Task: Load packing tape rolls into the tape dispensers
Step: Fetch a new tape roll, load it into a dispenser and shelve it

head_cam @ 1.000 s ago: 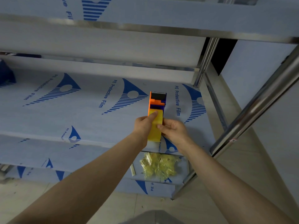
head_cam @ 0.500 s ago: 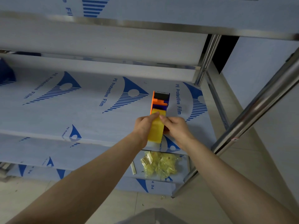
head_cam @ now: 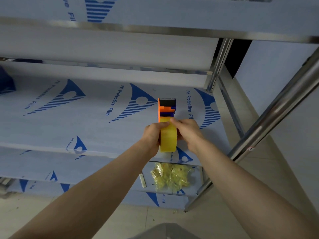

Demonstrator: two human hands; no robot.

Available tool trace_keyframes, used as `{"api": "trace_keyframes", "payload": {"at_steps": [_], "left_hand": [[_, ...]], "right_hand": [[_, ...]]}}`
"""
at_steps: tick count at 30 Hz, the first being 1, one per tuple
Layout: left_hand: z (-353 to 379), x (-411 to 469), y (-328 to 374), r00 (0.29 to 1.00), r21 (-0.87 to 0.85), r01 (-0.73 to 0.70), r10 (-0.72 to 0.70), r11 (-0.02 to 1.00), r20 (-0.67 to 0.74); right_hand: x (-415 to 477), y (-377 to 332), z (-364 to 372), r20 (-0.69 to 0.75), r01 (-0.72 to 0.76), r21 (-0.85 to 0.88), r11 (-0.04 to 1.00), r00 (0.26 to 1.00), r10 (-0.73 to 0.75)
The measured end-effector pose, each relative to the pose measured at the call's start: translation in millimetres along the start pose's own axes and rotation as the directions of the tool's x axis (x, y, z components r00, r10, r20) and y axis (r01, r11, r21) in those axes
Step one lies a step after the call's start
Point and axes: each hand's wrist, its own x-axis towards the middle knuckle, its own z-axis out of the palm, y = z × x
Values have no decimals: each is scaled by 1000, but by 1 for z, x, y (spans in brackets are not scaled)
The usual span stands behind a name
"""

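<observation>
An orange and blue tape dispenser [head_cam: 166, 107] with a yellowish packing tape roll [head_cam: 168, 138] seated in it is held edge-on above the middle shelf [head_cam: 86, 121]. My left hand [head_cam: 152, 135] grips the roll and dispenser from the left side. My right hand [head_cam: 187, 131] grips them from the right, its fingertips on top of the roll near the dispenser's blue part. The dispenser's dark front end points away from me.
The steel rack has shelves covered in white-and-blue protective film. A crumpled yellow plastic wad [head_cam: 170, 178] and a small strip [head_cam: 143, 180] lie on the lower shelf. Steel posts [head_cam: 276, 109] rise at the right. A dark blue object [head_cam: 6, 83] sits far left.
Both hands have shifted slightly; the right hand's fingers moved up onto the top of the roll, and the dispenser now sits a little straighter.
</observation>
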Motion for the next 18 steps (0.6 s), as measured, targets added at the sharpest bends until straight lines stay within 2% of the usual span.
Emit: {"api": "trace_keyframes", "payload": {"at_steps": [7,9,13,18], "left_hand": [[1,4,0,1000,-15,2,-3,1000,-26],[0,3,0,1000,-13,0,0,1000,-13],[-4,2,-1,999,3,-16,16,1000,50],[-9,-4,2,990,28,-51,47,998,132]], "right_hand": [[-10,9,-10,77,70,1,998,995,-70],[-7,9,-13,84,39,-12,999,996,-38],[0,4,-11,60,-80,101,992,995,74],[-1,3,-15,152,7,-11,1000,988,-6]]}}
